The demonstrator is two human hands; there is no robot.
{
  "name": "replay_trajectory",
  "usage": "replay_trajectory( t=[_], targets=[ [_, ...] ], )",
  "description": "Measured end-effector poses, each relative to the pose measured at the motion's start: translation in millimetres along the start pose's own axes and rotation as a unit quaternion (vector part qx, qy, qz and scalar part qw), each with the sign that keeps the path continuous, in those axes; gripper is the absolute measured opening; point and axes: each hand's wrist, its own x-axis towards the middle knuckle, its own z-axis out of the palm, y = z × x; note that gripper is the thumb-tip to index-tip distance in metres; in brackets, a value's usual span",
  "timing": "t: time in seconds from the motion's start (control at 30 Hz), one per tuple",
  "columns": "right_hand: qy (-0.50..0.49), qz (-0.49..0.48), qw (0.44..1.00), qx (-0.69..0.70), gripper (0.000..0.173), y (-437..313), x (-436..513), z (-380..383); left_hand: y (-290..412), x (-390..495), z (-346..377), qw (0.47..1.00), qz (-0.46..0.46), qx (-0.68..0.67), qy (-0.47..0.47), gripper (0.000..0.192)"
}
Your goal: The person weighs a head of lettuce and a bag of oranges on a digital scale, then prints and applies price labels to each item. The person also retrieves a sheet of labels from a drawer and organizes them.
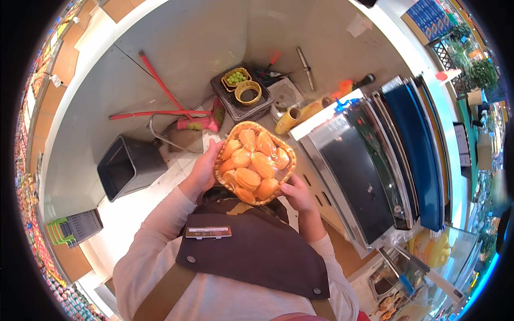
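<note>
Between my two hands is a woven basket of orange jackfruit pods [251, 164], covered with clear, shiny film. My left hand [207, 166] grips its left rim, thumb along the upper side. At the lower right corner, my right hand [298, 193] holds the rim with thumb and fingers. The basket is level with its top facing me, in front of the dark apron [249, 248]. Parts of my fingers are hidden under the basket. Beyond it, a small basket of green grapes [236, 77] and an empty yellow basket [259, 93] rest on a dark woven crate [241, 114].
A grey bin [138, 168] stands at left, near a red-handled broom [160, 84]. Film rolls [288, 120] lie beside the steel-edged wrapping machine [353, 172] at right. Green-handled shopping baskets [76, 228] are stacked at lower left. A blue tray [417, 156] stands among others at right.
</note>
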Motion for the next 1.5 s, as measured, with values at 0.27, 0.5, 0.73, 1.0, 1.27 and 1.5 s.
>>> replay_trajectory(
  t=[0.27,0.5,0.73,1.0,1.27,1.5],
  targets=[
    [-0.009,0.043,0.978,0.203,0.065,54,159,40,119,61,-125,0.992,-0.024,0.122,0.007,0.076],
    [0.078,0.005,0.969,0.233,0.066,68,276,8,332,111,-190,0.709,0.355,0.587,0.165,0.050],
    [0.128,0.018,0.953,0.273,0.060,79,402,-73,540,171,-223,0.182,0.427,0.839,0.282,0.075],
    [0.180,0.062,0.943,0.272,0.051,129,579,-189,574,203,-275,0.155,0.325,0.915,0.180,0.087],
    [0.268,0.108,0.920,0.263,0.045,189,723,-278,609,104,-376,0.325,0.258,0.860,0.298,0.086],
    [0.305,0.137,0.917,0.218,0.046,215,779,-292,631,48,-398,0.375,0.205,0.814,0.393,0.083]
  ],
)
